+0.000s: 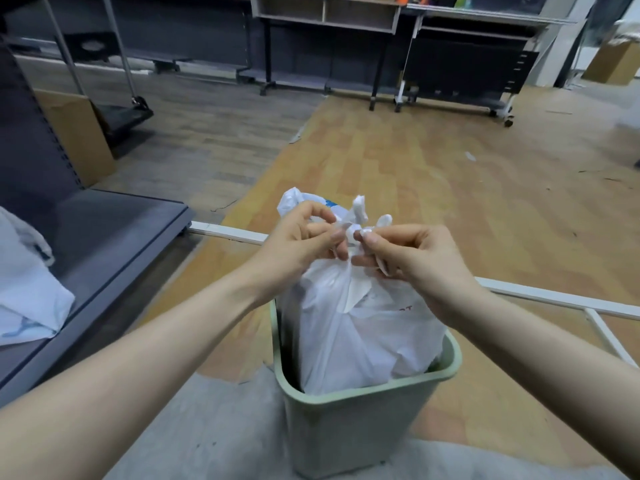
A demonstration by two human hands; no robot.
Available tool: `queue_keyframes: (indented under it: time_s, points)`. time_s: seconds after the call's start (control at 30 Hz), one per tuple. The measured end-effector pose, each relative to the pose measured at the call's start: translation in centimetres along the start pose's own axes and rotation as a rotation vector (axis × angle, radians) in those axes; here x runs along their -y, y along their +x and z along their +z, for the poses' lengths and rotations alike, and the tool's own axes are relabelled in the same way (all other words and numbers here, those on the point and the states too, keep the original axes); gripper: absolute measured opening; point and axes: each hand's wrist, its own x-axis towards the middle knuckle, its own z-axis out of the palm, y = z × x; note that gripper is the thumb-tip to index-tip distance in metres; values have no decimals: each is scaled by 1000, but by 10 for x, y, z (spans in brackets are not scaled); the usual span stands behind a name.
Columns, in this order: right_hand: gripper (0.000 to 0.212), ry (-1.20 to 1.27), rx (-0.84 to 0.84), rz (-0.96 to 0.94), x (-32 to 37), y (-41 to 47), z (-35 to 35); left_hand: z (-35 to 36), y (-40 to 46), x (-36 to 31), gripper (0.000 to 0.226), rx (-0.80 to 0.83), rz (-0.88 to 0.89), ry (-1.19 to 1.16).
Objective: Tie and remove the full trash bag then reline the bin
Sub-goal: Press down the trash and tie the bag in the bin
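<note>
A full white trash bag [360, 337] stands in a pale green bin [349, 427] on the floor between my knees. Its top is gathered into a twisted knot above the bin rim, with loose ends sticking up. My left hand [301, 244] pinches one end of the bag's neck on the left of the knot. My right hand [412, 254] pinches the other end on the right. Both hands meet at the knot, fingertips almost touching. The bin's inside is mostly hidden by the bag.
A grey shelf base [104, 244] lies at the left with a white plastic bag [27, 292] on it. White metal bars [540, 294] cross the wooden floor behind the bin. Desks and racks [329, 46] stand far back. A cardboard sheet [76, 133] leans at the left.
</note>
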Motion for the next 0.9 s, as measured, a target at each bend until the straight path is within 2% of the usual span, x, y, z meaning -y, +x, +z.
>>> queue_keyframes:
  time_s: [0.13,0.2,0.27,0.4,0.53,0.6,0.73,0.8,0.9]
  points:
    - [21,-117,-20,-100,-3,1,5,5,-3,-4,8,21,68,167]
    - [21,-183,-6,-150,-3,0,7,8,-2,-4,16,6,105,187]
    - [30,-242,5,-216,-4,-2,9,9,-1,-3,21,2,127,197]
    - [37,-350,1,-275,-6,-4,12,10,1,0,20,-2,155,228]
    - [25,-309,-60,-212,-12,2,16,10,3,1,19,-23,173,260]
    - [26,-243,-80,-197,-13,3,18,10,3,2,20,-26,174,267]
    - [22,-261,-71,-243,-11,-3,20,12,1,2,27,-25,160,254]
    - [27,-275,-103,-272,-13,-3,19,14,-1,1,28,-20,152,281]
    - [29,-214,-121,-274,-17,-3,18,11,-1,-2,25,12,50,210]
